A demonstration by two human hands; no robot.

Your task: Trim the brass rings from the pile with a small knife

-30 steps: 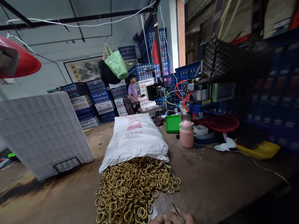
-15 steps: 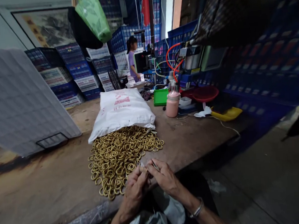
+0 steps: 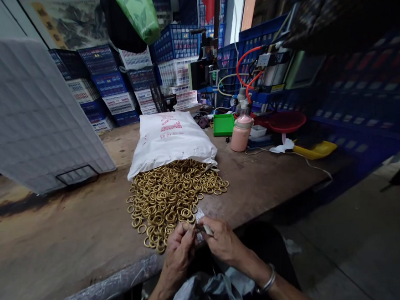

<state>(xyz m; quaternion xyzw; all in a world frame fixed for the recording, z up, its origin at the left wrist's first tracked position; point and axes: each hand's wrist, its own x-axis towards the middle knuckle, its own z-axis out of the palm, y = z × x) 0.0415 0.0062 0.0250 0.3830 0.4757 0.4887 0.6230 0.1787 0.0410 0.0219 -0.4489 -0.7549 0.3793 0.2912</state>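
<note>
A heap of brass-coloured rings (image 3: 169, 198) spills from the mouth of a white printed sack (image 3: 172, 140) on the table. Just in front of the heap, my left hand (image 3: 180, 247) is closed in a pinch on a thin edge that looks like one ring, mostly hidden by the fingers. Close beside it, my right hand (image 3: 223, 242) is wrapped round a small slim tool (image 3: 208, 230) with a pale grey end; its tip, near the left fingertips, is too small to make out. A shiny, speckled patch (image 3: 199, 214) shows on the table behind the fingertips.
A pale ribbed panel (image 3: 43, 115) leans at the left. On the right stand a pink bottle (image 3: 240, 135), a green tray (image 3: 223, 125), a red bowl (image 3: 287, 122) and a yellow scoop (image 3: 316, 149). Stacked crates (image 3: 109, 83) line the back. Plastic wrap covers the table's front edge (image 3: 103, 289).
The view has shifted, so the scene sits further right and slightly higher. My right hand has turned a little, showing more of the tool's pale end. The person at the back is now mostly hidden.
</note>
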